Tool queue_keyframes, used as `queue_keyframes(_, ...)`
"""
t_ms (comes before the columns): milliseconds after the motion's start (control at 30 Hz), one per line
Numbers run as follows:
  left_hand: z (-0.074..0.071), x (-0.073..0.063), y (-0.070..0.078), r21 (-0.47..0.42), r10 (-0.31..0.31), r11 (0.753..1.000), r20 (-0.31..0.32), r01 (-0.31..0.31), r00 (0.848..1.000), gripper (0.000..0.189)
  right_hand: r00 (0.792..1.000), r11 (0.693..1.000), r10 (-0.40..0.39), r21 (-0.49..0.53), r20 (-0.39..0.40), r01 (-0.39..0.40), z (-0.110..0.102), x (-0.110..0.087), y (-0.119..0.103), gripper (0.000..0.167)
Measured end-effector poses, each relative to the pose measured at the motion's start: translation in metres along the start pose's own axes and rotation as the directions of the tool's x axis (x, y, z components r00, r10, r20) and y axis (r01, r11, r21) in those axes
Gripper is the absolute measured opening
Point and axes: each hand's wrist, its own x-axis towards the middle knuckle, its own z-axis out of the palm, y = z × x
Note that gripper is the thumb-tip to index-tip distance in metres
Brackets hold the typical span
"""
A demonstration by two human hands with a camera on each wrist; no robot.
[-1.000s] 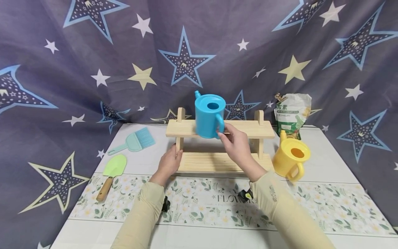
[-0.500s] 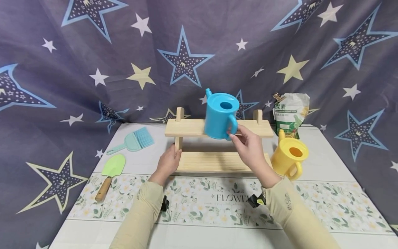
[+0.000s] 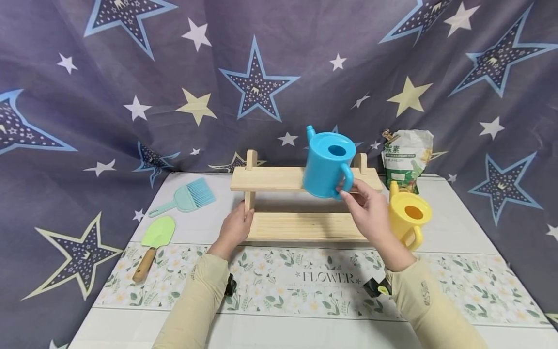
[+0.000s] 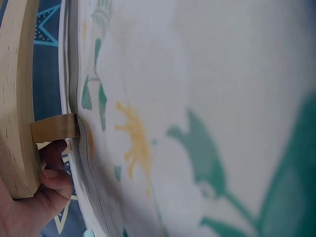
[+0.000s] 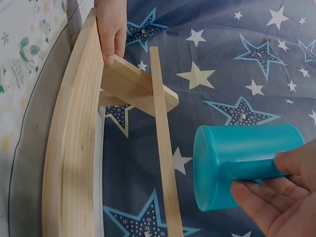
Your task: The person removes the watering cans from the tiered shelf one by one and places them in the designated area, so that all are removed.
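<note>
My right hand (image 3: 370, 211) pinches the handle of a blue watering can (image 3: 327, 169), thumb on one side and fingers round the other. In the head view the can overlaps the right part of the upper board of a two-tier wooden shelf (image 3: 270, 179). From the right wrist view, a gap shows between the can's base (image 5: 203, 168) and the upper board (image 5: 165, 148). At the shelf's lower left end, my left hand (image 3: 234, 228) grips the frame, its fingers curled behind the wood in the left wrist view.
A yellow watering can (image 3: 398, 215) stands right of the shelf, before a clipped white-and-green bag (image 3: 407, 160). On the left lie a teal brush-like tool (image 3: 189, 196) and a green trowel (image 3: 159, 232) with a wooden handle. A star-patterned curtain (image 3: 279, 29) hangs behind.
My right hand has carried the blue watering can rightward along the upper board, from its middle towards its right end. The left hand has stayed at the shelf's left end.
</note>
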Motion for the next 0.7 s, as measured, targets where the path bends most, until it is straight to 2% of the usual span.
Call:
queue_keyframes(400,0.000,0.000,0.001,0.004,-0.009,1.000,0.005,0.009,1.000,0.048,0.999,0.995,-0.017,-0.103,-0.052,0.011,-0.028,-0.009,0.007,0.025)
queue_keyframes(700,0.000,0.000,0.001,-0.001,-0.005,1.000,0.008,0.005,1.000,0.049,0.998,0.989,0.027,-0.147,-0.062,-0.036,-0.048,-0.018,0.009,0.030)
